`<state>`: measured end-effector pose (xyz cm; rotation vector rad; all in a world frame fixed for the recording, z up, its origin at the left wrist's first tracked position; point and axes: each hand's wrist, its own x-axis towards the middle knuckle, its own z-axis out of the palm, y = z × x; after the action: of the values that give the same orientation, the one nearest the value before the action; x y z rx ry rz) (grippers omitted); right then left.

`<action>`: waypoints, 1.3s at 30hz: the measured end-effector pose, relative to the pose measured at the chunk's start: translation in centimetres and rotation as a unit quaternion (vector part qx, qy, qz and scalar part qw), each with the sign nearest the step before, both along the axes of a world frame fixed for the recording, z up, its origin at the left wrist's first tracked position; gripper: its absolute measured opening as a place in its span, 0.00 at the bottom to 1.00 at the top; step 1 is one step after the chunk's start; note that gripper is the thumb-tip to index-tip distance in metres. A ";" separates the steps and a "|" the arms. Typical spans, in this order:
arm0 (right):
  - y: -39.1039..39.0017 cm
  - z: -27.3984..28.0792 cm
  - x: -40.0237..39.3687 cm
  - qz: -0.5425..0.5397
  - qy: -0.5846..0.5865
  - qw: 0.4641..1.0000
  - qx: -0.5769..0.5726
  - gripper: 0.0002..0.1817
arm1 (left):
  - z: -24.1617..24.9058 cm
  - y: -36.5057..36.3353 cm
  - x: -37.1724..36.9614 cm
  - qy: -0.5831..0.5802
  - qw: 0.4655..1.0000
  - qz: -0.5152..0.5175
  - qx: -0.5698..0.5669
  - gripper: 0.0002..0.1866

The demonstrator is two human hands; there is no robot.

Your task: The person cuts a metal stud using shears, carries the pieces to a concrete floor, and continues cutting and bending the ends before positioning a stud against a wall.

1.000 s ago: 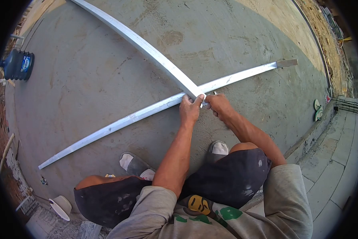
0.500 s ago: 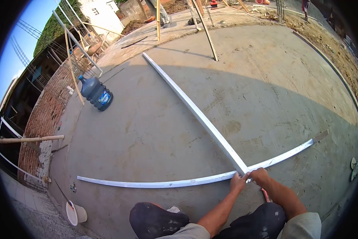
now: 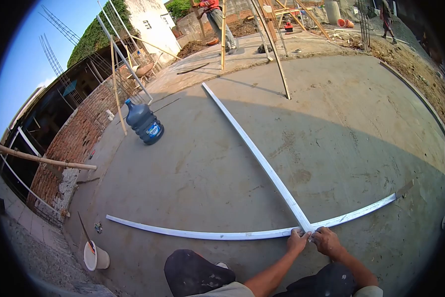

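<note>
Two long, pale metal bars lie on the grey concrete floor. One metal bar (image 3: 254, 151) runs away from me, its near end over the crosswise metal bar (image 3: 202, 234), which passes just beyond my hands. My left hand (image 3: 297, 240) is closed on the left side of the long bar's near end, thumb and fingers pinched at its tip. From the right, my right hand (image 3: 327, 241) grips the same end with curled fingers. The hands almost touch. Whether a small item sits between the fingertips, I cannot make out.
A large blue water jug (image 3: 144, 123) stands at the left. A white bucket (image 3: 97, 258) with a tool in it is near my left knee. Wooden poles (image 3: 277, 54) prop at the back. A person (image 3: 215, 22) stands far off; another person (image 3: 387, 20) walks at the far right.
The view has tilted up and shifted left. My right hand has turned slightly beside the bar end. The red item beneath my right wrist no longer shows. The bars keep their crossed layout.
</note>
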<state>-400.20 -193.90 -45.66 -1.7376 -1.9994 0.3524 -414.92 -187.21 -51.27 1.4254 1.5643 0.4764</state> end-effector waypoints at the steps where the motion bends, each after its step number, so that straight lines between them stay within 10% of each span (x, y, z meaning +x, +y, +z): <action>1: 0.3 -0.3 0.1 0.006 0.000 1.000 -0.005 0.11 | 0.9 -0.1 -0.1 -0.011 1.000 -0.013 0.024 0.26; 11: 1.0 -0.4 1.0 0.018 0.035 0.999 -0.016 0.08 | 4.4 -2.4 -1.3 0.040 0.961 -0.196 0.193 0.17; 39: 5.9 0.4 2.6 0.171 0.071 0.970 -0.158 0.04 | 4.3 -1.9 -1.1 0.020 0.974 -0.125 0.189 0.08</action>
<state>-397.58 -187.98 -45.31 -1.4786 -2.2261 0.9282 -416.04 -189.11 -47.01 1.9050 1.3444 0.6189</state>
